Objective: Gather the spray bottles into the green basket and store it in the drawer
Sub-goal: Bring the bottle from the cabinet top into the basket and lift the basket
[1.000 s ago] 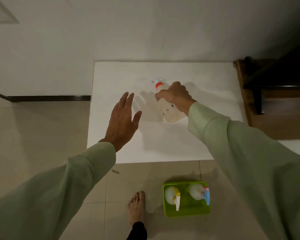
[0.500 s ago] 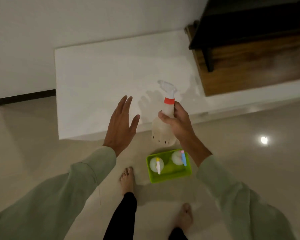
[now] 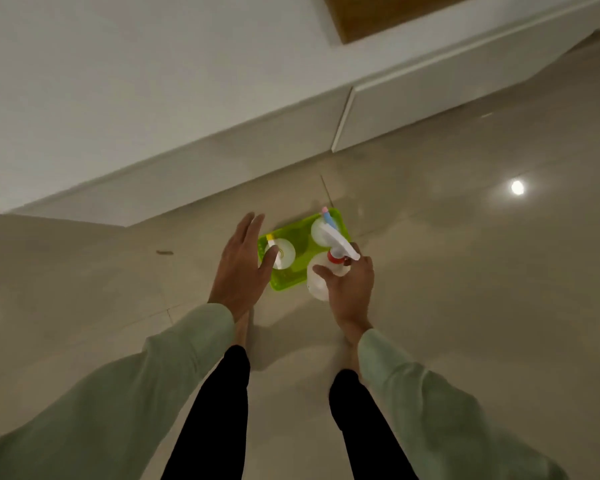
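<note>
1. Right hand (image 3: pixel 352 289): closed around the neck of a red-collared spray bottle (image 3: pixel 321 282), fingers wrapped just under the white trigger head. The bottle hangs upright over the near right corner of the green basket (image 3: pixel 300 247); whether its base touches the basket cannot be told.
2. Left hand (image 3: pixel 241 268): empty, flat, fingers spread, hovering over the basket's left edge.
3. Green basket: on the tiled floor (image 3: pixel 465 271), just in front of the person's feet.
4. Yellow-nozzle spray bottle (image 3: pixel 280 253): upright inside the basket, left side.
5. Blue-and-pink-nozzle spray bottle (image 3: pixel 323 230): upright inside the basket, far right corner.
6. White drawer fronts (image 3: pixel 430 98): beyond the basket, both apparently closed.
7. Progress, judged: two bottles gathered, the third about to be set in. No other loose bottle shows. Remaining: release the bottle, open a drawer, lift the basket in, close it.
</note>
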### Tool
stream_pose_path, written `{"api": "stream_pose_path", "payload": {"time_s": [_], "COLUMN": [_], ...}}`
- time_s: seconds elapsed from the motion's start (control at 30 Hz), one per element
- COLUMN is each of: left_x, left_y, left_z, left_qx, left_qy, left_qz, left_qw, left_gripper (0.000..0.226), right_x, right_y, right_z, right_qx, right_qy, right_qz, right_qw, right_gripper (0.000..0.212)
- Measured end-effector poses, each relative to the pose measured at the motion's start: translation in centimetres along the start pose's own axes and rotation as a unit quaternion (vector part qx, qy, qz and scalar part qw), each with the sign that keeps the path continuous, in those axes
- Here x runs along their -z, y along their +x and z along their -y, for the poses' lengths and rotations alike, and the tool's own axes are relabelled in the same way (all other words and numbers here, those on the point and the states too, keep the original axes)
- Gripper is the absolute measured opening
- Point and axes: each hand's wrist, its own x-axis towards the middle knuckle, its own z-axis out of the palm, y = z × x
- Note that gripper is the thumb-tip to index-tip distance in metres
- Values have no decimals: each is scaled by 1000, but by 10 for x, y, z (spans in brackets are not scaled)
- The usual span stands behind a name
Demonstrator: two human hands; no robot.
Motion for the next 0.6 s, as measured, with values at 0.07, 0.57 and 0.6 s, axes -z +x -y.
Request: {"api": "stream_pose_path", "payload": {"time_s": [0.07, 0.57, 0.6], "left_x": [-20, -111, -115], "left_y": [4, 54, 55], "left_z": [18, 129, 134], "left_qx": [-6, -21, -18], "left_qy": [3, 15, 13], "left_qz": [9, -9, -10], "left_qw": [1000, 1000, 1000], "left_gripper": [59, 65, 65], "right_x": [-21, -140, -145], "right_y": [2, 53, 57], "right_z": [-34, -127, -128], "right_qx": [-6, 114, 127], "right_qy": [4, 66, 52], "right_qz": [-36, -140, -138], "right_qw": [999, 981, 981], "right_gripper": [52, 41, 38]}}
